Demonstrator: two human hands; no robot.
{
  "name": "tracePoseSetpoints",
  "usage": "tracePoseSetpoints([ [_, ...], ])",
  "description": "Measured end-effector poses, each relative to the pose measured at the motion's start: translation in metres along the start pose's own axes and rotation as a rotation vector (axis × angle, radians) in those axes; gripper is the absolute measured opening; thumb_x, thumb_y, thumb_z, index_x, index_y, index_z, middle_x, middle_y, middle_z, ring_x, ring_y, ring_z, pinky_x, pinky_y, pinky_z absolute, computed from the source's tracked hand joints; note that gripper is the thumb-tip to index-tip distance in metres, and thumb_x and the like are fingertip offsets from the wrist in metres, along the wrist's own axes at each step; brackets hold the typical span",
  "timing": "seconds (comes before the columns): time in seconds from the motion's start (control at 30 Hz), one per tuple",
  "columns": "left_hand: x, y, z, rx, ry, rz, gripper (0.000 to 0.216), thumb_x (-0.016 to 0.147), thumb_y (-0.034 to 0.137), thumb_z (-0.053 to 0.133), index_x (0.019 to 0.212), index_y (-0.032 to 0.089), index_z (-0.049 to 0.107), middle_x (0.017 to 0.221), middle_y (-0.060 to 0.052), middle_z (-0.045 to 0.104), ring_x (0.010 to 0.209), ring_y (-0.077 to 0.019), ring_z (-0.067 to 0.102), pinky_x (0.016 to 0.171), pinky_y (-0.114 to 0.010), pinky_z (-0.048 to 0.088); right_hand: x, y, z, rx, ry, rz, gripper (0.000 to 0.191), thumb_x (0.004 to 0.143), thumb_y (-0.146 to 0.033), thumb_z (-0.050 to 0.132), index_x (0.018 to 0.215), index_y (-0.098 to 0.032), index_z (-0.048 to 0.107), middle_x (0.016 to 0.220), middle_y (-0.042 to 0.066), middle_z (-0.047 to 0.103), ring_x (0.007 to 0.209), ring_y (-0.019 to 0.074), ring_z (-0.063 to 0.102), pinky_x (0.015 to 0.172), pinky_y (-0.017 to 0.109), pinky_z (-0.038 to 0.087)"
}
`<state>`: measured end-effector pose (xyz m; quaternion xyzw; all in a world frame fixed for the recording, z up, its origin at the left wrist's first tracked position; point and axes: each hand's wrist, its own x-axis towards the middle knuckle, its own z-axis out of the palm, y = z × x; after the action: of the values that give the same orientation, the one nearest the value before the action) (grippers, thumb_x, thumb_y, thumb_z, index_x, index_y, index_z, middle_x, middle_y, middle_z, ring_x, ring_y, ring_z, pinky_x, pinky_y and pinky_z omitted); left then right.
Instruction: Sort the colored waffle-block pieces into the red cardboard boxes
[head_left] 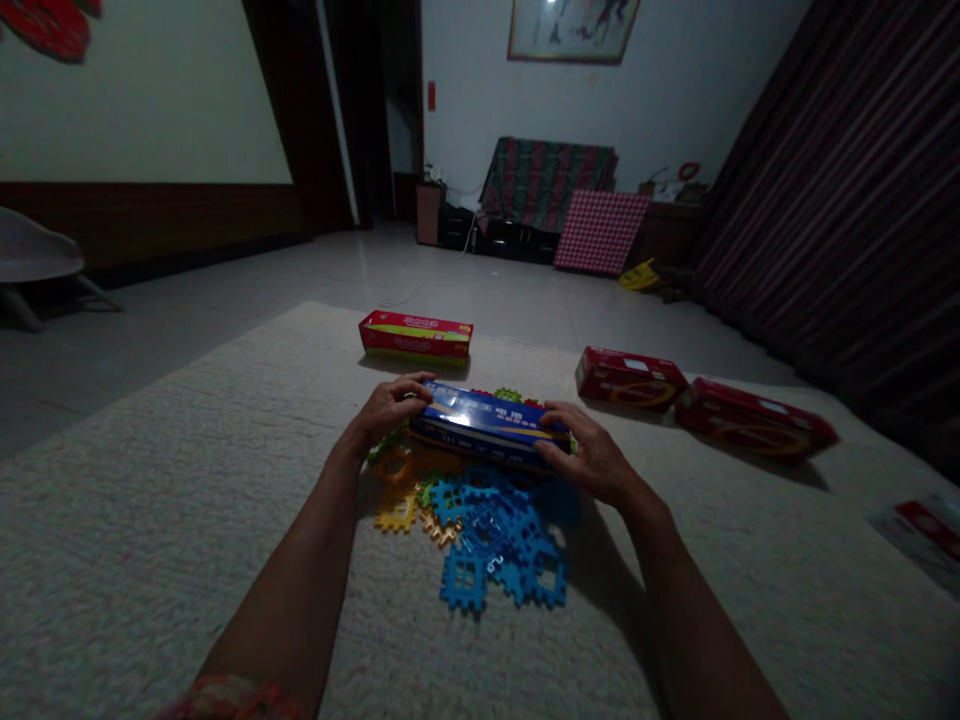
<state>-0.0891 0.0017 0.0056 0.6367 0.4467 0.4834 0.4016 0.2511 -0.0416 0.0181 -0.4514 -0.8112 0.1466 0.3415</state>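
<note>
A long blue box (484, 420) with white and yellow print lies crosswise between my hands. My left hand (391, 405) grips its left end, fingers over the top edge. At the other end, my right hand (589, 448) holds it with the thumb on the near side and fingers over the top. Just below the box is a pile of blue plastic interlocking pieces (499, 535). Yellow-orange pieces (396, 510) lie left of them, and a few green pieces (508, 395) and red ones show behind the box. The box hides part of the pile.
On the pale carpet (225, 450), a red and green box (416, 338) stands beyond my left hand. Two dark red boxes (631, 378) (754, 420) lie to the right. A flat printed packet (926, 525) is at the right edge; a pale chair (37, 255) stands far left.
</note>
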Motion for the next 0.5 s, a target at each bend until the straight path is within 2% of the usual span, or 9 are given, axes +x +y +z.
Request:
tracePoseSetpoints([
  [0.17,-0.001,0.002,0.001,-0.015,0.009,-0.004,0.017,0.062,0.032,0.072,0.069,0.017,0.072,0.134,-0.016,0.065,0.126,-0.0362,0.057,0.107,-0.053,0.043,0.017,-0.034,-0.004,-0.248,-0.204,-0.053,0.030,0.079,-0.038,0.075,0.103,-0.024,0.062,0.130,0.012,0.063,0.127,0.0352,0.051,0.106,0.061,0.036],
  [0.33,-0.001,0.004,0.000,-0.022,0.011,-0.018,0.017,0.061,0.032,0.072,0.069,0.017,0.073,0.133,-0.017,0.066,0.125,-0.0354,0.058,0.103,-0.049,0.046,0.039,-0.059,-0.001,-0.260,-0.396,-0.034,0.037,0.081,-0.024,0.069,0.115,-0.020,0.057,0.121,0.012,0.064,0.111,0.0277,0.058,0.098,0.046,0.045],
  [0.43,0.000,0.001,-0.001,-0.111,0.149,-0.007,0.020,0.062,0.033,0.075,0.073,0.017,0.075,0.129,-0.014,0.069,0.119,-0.0329,0.061,0.097,-0.043,0.050,0.050,-0.053,-0.012,-0.199,-0.427,-0.012,0.040,0.081,-0.023,0.065,0.120,-0.020,0.055,0.122,0.012,0.063,0.106,0.0250,0.060,0.092,0.040,0.049],
  [0.5,0.001,-0.002,-0.001,-0.209,0.285,-0.001,0.023,0.063,0.036,0.075,0.077,0.017,0.075,0.126,-0.013,0.070,0.110,-0.0291,0.065,0.086,-0.037,0.053,0.060,-0.042,-0.027,-0.155,-0.409,0.001,0.041,0.081,-0.027,0.064,0.121,-0.021,0.056,0.120,0.010,0.065,0.102,0.0242,0.062,0.088,0.037,0.050],
])
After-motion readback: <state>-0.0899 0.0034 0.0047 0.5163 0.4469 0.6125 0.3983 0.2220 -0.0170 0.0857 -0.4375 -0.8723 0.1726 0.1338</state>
